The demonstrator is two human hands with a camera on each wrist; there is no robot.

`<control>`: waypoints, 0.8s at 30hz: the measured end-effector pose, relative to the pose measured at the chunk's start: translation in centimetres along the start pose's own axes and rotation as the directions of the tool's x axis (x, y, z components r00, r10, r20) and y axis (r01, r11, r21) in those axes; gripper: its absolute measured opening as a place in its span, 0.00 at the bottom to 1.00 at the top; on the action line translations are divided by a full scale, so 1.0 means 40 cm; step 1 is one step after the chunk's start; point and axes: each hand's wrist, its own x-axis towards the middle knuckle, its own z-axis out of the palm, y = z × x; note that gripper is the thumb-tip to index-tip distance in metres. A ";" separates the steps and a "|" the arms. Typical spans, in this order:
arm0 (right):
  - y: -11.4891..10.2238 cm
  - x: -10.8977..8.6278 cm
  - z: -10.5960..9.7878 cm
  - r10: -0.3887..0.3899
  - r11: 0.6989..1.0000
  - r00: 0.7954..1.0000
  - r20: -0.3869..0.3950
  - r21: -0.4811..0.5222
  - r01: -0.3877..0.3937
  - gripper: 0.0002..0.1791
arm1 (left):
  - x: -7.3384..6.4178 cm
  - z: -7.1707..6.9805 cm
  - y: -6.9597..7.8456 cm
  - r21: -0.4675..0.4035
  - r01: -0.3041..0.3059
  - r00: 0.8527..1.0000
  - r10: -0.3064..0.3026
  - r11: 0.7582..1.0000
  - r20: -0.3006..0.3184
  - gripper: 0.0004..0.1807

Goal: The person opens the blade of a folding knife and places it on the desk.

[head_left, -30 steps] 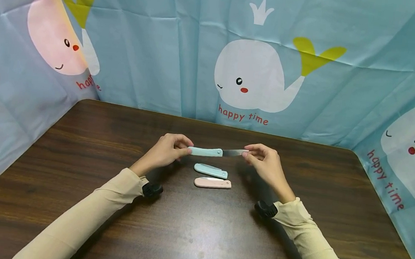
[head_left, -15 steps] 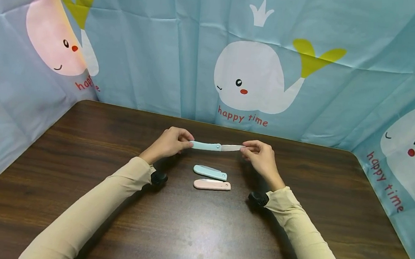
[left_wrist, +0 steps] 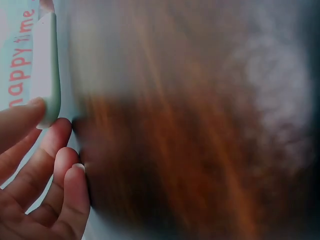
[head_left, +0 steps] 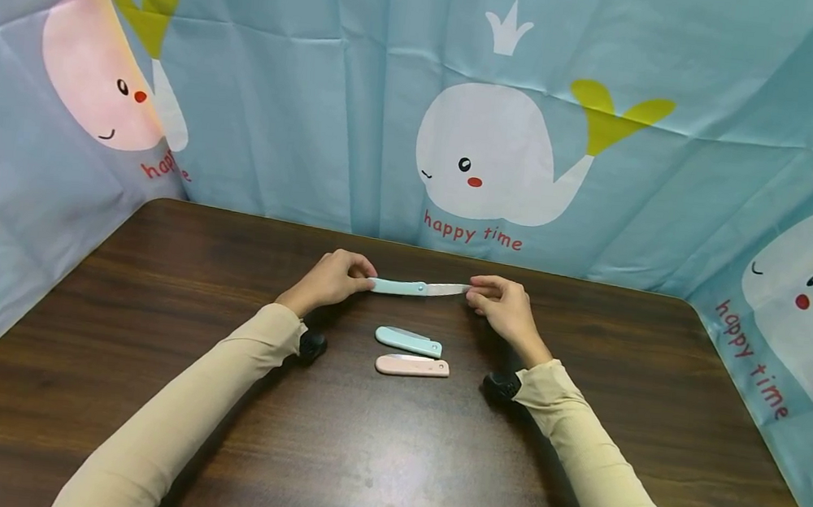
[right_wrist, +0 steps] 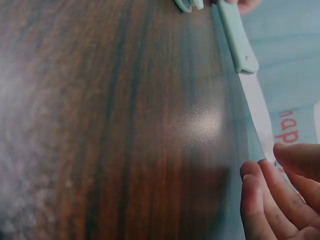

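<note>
An unfolded folding knife [head_left: 400, 287] with a light blue handle stretches between both hands near the far side of the table. My left hand [head_left: 333, 281] pinches the butt of its handle between thumb and fingers. At the other end, my right hand [head_left: 508, 306] pinches the tip of the silver blade [right_wrist: 258, 115]. Nearer to me lie two folded knives, a light blue folding knife [head_left: 408, 342] and a pink folding knife [head_left: 412, 367], side by side on the table. In the left wrist view the held handle [left_wrist: 47, 70] rises from between thumb and fingers.
The dark wood-grain table [head_left: 372, 454] has its far edge just beyond the hands. Behind it hangs a light blue curtain [head_left: 280, 111] printed with whales. Dark wrist cameras [head_left: 501, 386] sit under both cuffs.
Both hands have moved slightly away from me with the unfolded knife, widening the space to the two folded ones. The right hand has shifted a little left.
</note>
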 end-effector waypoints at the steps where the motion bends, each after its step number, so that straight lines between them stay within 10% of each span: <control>1: 0.001 0.001 0.001 -0.001 1.000 1.000 0.006 -0.001 0.001 0.19 | 0.001 0.001 -0.002 0.007 -0.003 1.000 0.003 1.000 0.002 0.10; 24: -0.006 -0.015 -0.013 0.025 0.999 0.996 0.087 -0.044 -0.021 0.22 | -0.004 0.001 -0.002 0.033 0.012 0.999 -0.014 0.999 0.037 0.17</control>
